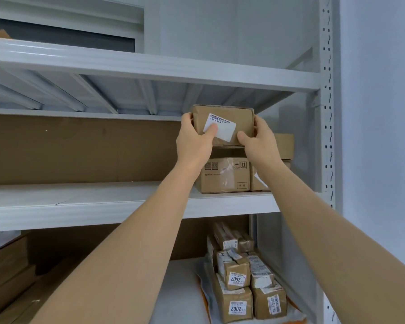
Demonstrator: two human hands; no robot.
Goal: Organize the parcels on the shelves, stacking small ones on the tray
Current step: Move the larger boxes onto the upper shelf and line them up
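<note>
Both bare forearms reach up from the bottom of the view toward the middle shelf (117, 204). Below them, on the lowest shelf visible, small brown parcels (244, 279) are stacked near its right end; two of the front ones carry white labels reading 2007 and 2002. They sit on something with an orange edge showing at the lower right, partly covered by pale wrapping, and whether that is the tray cannot be told. At the left end of that same shelf, flat cardboard pieces (7, 274) lie in shadow.

Higher up, the left hand (193, 142) grips the left side of a brown cardboard box (225, 123), its thumb laid across the front face and touching the white label (220, 127), with the other fingers wrapped behind the box's left edge. The right hand (260, 141) grips the right side, thumb against the lower front face and fingers curled round the right edge. The box sits level on or just above a larger carton (222, 175) that stands near the right end of the middle shelf, close to its front edge; whether the two touch cannot be told. Just right of the carton, behind the right wrist, are more brown boxes (283, 146). A brown backing board (80, 148) closes the rear of the shelf. Above runs the underside of the upper shelf (150, 66), and the perforated grey upright (326, 94) stands at the right.
</note>
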